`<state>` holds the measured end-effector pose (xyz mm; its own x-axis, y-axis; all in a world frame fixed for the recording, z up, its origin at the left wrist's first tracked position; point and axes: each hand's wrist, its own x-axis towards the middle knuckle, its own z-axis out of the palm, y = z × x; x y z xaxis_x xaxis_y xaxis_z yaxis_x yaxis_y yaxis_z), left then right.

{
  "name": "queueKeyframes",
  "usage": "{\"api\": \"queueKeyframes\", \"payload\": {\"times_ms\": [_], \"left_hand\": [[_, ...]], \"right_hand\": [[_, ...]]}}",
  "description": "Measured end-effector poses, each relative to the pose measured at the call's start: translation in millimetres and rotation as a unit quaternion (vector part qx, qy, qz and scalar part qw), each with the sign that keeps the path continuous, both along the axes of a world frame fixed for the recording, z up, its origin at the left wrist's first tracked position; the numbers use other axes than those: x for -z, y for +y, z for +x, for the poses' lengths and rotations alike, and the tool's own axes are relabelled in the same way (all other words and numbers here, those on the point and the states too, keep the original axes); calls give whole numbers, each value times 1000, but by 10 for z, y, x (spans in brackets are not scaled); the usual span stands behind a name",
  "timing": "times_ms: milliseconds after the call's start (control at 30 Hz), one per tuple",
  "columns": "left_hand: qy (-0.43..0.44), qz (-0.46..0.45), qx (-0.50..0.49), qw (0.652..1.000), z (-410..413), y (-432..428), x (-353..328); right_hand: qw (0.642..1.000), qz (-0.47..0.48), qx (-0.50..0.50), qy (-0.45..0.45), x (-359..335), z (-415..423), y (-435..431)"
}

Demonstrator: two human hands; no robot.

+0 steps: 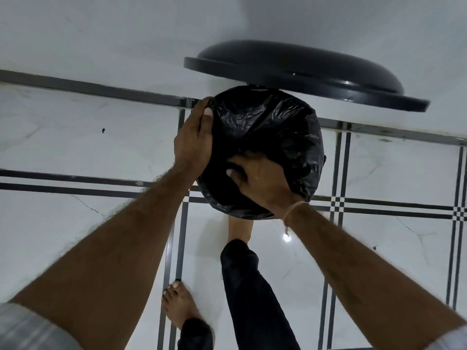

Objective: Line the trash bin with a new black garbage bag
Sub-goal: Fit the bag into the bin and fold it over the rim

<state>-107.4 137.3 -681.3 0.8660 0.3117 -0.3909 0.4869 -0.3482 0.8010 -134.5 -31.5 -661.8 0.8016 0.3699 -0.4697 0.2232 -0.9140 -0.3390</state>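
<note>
A round trash bin [235, 208] stands on the floor below me, seen from straight above. A crinkled black garbage bag [275, 127] is stretched over its whole mouth and hides the inside. My left hand [194, 140] grips the bag at the bin's left rim, thumb on top. My right hand [262, 180] presses on the bag at the near right rim, fingers curled into the plastic. The bin's black lid [303, 72] stands open, tilted up behind the bin against the wall.
The white tiled floor [75, 223] carries dark stripe lines. A white wall [113, 34] rises behind the bin. My two bare feet, the left foot [179, 306] and the right foot [240, 228], stand just in front of the bin, in dark trousers.
</note>
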Motion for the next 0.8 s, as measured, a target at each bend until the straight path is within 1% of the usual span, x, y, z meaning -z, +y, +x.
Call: {"api": "queueKeyframes", "payload": {"times_ms": [33,67,100,167,233,267,300,333,433,467,500,533,600,633,667,767,800], "left_hand": [[-1,4,0,1000,-1,2,-2],[-2,7,-1,1000,0,4,2],[-3,8,-2,1000,2,0,6],[-5,6,0,1000,-7,-6,16],[-8,5,4,1000,-13,-3,21],[-9,5,3,1000,-12,3,21],[-9,3,3,1000,-11,-3,17],[-8,3,4,1000,-8,-4,18],[-6,8,6,1000,0,1,13],[-6,10,1,1000,4,5,13],[-7,11,-3,1000,3,4,14],[-8,11,-1,1000,0,8,15],[-13,13,8,1000,-22,-13,0],[-16,19,8,1000,-32,-16,0],[-17,24,9,1000,-30,-15,-4],[-13,17,9,1000,-11,7,20],[-10,11,10,1000,-9,7,13]], "right_hand": [[998,-11,-8,-60,-64,71,-44],[995,-40,-10,-91,-94,176,-84],[993,-80,-2,-83,-93,306,-131],[988,-146,37,16,-33,586,-229],[976,-166,53,127,53,754,-336],[969,-174,54,167,95,771,-373],[965,-180,58,183,114,743,-403],[968,-176,64,170,105,677,-417],[988,-121,91,32,-119,243,-369],[991,-116,73,7,-196,70,-339],[990,-133,37,8,-251,-90,-319],[986,-163,-6,29,-244,-210,-316],[968,-229,-53,93,-170,-307,-341],[962,-243,-50,114,-145,-272,-334],[964,-237,-35,119,-130,-219,-324],[980,-183,9,73,-140,-122,-277],[980,-179,13,84,-149,-127,-283]]}}
